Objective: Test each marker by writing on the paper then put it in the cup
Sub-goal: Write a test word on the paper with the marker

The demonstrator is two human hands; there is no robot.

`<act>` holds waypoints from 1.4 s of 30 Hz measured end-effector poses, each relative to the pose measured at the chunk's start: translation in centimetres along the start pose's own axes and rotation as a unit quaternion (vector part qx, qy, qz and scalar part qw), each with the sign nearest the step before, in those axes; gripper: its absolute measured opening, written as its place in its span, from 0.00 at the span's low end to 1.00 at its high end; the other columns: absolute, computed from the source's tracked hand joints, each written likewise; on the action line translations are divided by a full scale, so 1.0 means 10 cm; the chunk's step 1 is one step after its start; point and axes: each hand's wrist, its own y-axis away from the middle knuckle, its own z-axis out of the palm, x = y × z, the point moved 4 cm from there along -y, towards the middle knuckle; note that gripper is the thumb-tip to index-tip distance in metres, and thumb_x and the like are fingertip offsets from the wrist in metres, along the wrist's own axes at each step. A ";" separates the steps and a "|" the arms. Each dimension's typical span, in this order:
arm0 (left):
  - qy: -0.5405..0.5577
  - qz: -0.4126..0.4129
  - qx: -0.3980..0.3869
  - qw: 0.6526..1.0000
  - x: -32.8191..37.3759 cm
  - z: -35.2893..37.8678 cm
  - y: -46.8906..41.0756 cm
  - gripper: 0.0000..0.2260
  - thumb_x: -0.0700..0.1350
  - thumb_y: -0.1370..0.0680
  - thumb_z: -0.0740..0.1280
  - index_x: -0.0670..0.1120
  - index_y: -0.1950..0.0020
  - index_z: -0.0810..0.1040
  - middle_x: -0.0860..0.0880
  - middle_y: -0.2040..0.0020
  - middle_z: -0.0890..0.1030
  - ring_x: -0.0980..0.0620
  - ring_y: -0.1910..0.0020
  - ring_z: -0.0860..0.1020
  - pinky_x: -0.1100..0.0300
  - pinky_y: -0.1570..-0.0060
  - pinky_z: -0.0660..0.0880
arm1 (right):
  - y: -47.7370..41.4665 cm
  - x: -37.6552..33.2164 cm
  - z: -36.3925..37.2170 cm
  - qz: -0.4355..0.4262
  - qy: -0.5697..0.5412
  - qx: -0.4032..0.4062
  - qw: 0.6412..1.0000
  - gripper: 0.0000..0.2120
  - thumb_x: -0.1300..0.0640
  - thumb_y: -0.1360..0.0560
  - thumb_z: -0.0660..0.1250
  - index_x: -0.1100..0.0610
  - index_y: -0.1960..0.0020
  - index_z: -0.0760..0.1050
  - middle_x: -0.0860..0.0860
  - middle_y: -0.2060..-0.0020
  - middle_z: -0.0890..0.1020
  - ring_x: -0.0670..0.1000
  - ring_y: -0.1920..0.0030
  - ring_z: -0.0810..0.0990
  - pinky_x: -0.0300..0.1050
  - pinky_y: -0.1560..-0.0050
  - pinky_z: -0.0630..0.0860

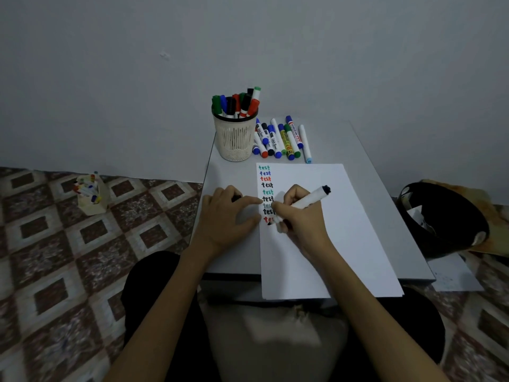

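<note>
From the head camera, I see my right hand (300, 216) closed around a white marker (308, 201), fingers (281, 213) pinched tight near its tip, which touches the paper (330, 230) under a column of "test" words. The marker's long axis slants from the tip at lower left up to its black end at upper right. The cup (235, 136), already holding markers, stands beyond the paper's far left corner, up and left of this hand, so I judge the marker must travel that way. My left hand (228, 216) rests on the counter (385, 188) at the paper's left edge, fingers curled over something dark, perhaps the cap; I cannot tell. Untested markers (281, 139) lie just right of the cup.
</note>
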 end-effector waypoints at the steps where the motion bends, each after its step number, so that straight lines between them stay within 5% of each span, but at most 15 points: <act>1: 0.000 -0.002 -0.001 1.000 0.00 0.00 0.00 0.19 0.62 0.28 0.55 0.60 0.42 0.76 0.53 0.57 0.69 0.53 0.56 0.68 0.55 0.57 0.63 | 0.00 0.02 0.00 -0.006 0.015 0.001 1.000 0.12 0.71 0.28 0.69 0.61 0.62 0.67 0.61 0.66 0.79 0.59 0.70 0.75 0.50 0.64 0.77; 8: 0.000 -0.012 -0.007 1.000 0.00 0.01 0.00 0.20 0.63 0.27 0.55 0.59 0.41 0.76 0.51 0.56 0.71 0.52 0.55 0.69 0.54 0.56 0.65 | 0.00 0.06 0.02 -0.020 0.072 -0.008 0.997 0.12 0.71 0.30 0.69 0.60 0.64 0.67 0.66 0.59 0.80 0.54 0.71 0.77 0.42 0.71 0.74; 13: -0.002 -0.016 -0.012 1.000 0.01 0.00 0.00 0.22 0.64 0.28 0.53 0.59 0.41 0.76 0.51 0.55 0.72 0.51 0.54 0.69 0.56 0.55 0.63 | 0.01 0.08 0.04 -0.033 0.114 -0.008 0.993 0.13 0.70 0.30 0.70 0.58 0.64 0.67 0.54 0.70 0.77 0.47 0.73 0.75 0.41 0.71 0.73; 22: -0.003 -0.019 -0.012 1.000 0.00 0.00 0.00 0.21 0.64 0.28 0.54 0.59 0.41 0.76 0.51 0.55 0.72 0.52 0.54 0.69 0.54 0.55 0.65 | 0.00 0.07 0.06 -0.057 0.100 -0.003 0.993 0.12 0.69 0.30 0.68 0.58 0.64 0.66 0.64 0.64 0.77 0.54 0.63 0.78 0.39 0.67 0.73; 25: -0.001 -0.019 -0.009 1.000 -0.01 0.01 0.00 0.21 0.64 0.28 0.54 0.59 0.41 0.77 0.50 0.55 0.73 0.51 0.54 0.69 0.54 0.55 0.66 | 0.00 0.08 0.07 -0.062 0.134 -0.004 0.989 0.12 0.70 0.29 0.68 0.59 0.63 0.67 0.56 0.68 0.77 0.50 0.65 0.77 0.39 0.65 0.74; 28: 0.002 -0.019 -0.010 1.000 0.00 0.01 0.00 0.21 0.64 0.28 0.54 0.59 0.41 0.77 0.51 0.55 0.72 0.51 0.54 0.69 0.55 0.56 0.65 | 0.00 0.08 0.07 -0.068 0.138 -0.019 0.988 0.11 0.71 0.30 0.68 0.61 0.63 0.67 0.63 0.64 0.77 0.61 0.56 0.80 0.39 0.63 0.76; 31: -0.002 -0.021 -0.011 1.000 0.00 0.00 0.00 0.21 0.64 0.28 0.53 0.60 0.41 0.76 0.51 0.55 0.72 0.52 0.54 0.69 0.55 0.55 0.64 | -0.01 0.08 0.05 -0.057 0.107 -0.019 0.992 0.11 0.69 0.32 0.68 0.60 0.65 0.66 0.61 0.63 0.79 0.57 0.50 0.82 0.39 0.64 0.76; 34: 0.000 -0.021 -0.012 1.000 0.00 0.00 0.00 0.21 0.64 0.28 0.53 0.60 0.41 0.76 0.52 0.55 0.71 0.53 0.54 0.68 0.55 0.55 0.64 | -0.01 0.10 0.03 -0.066 0.099 -0.004 0.993 0.10 0.70 0.32 0.68 0.64 0.63 0.66 0.66 0.59 0.80 0.58 0.48 0.82 0.49 0.59 0.81; 42: -0.002 -0.021 -0.010 1.000 -0.01 0.01 0.00 0.21 0.64 0.28 0.54 0.60 0.41 0.76 0.52 0.55 0.72 0.53 0.54 0.68 0.56 0.56 0.63 | 0.02 0.06 0.05 -0.074 0.127 -0.011 0.989 0.14 0.72 0.29 0.67 0.60 0.64 0.65 0.67 0.58 0.79 0.57 0.47 0.81 0.40 0.62 0.77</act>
